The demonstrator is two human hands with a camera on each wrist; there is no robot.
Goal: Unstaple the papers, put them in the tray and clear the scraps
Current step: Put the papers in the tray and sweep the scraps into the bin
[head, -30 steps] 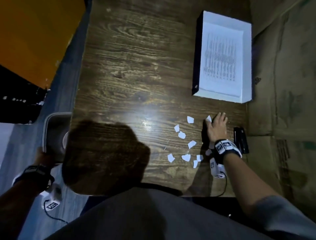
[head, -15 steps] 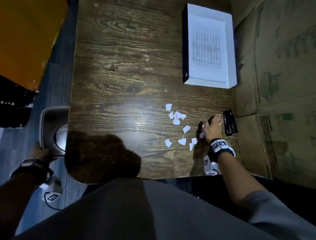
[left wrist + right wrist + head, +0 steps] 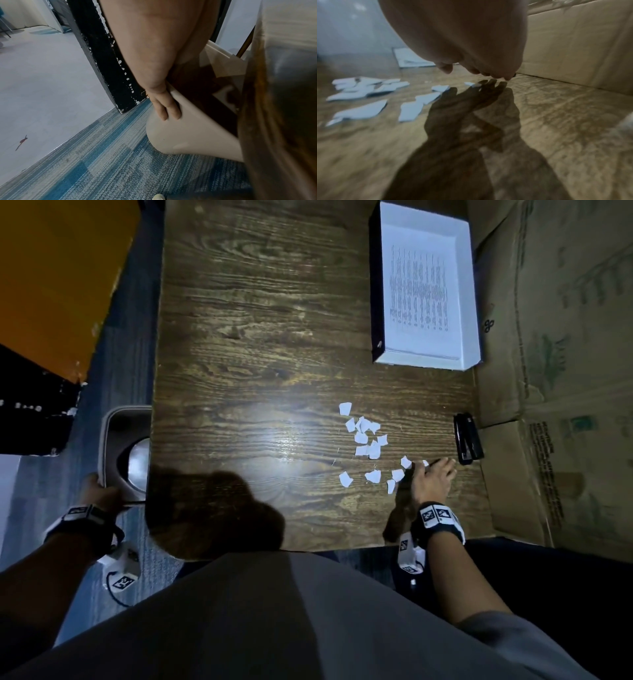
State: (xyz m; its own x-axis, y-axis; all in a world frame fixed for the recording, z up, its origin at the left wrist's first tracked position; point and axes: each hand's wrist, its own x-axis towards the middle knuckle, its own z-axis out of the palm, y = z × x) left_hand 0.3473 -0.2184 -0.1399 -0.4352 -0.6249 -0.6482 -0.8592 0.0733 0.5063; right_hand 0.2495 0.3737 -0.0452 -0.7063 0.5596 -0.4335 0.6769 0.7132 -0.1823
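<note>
Several white paper scraps lie on the wooden table, some bunched, some loose near my right hand. That hand lies flat with straight fingers on the tabletop, just right of the nearest scraps. The white tray at the far right holds printed papers. My left hand grips the rim of a beige waste bin beside the table's left edge; its fingers curl over the bin wall.
A black stapler-like tool lies by the table's right edge, just beyond my right hand. Flattened cardboard runs along the right side. Blue carpet covers the floor under the bin.
My right hand has slid back toward me along the table, and the far scraps are now bunched into a tighter cluster. The left hand keeps its hold on the bin.
</note>
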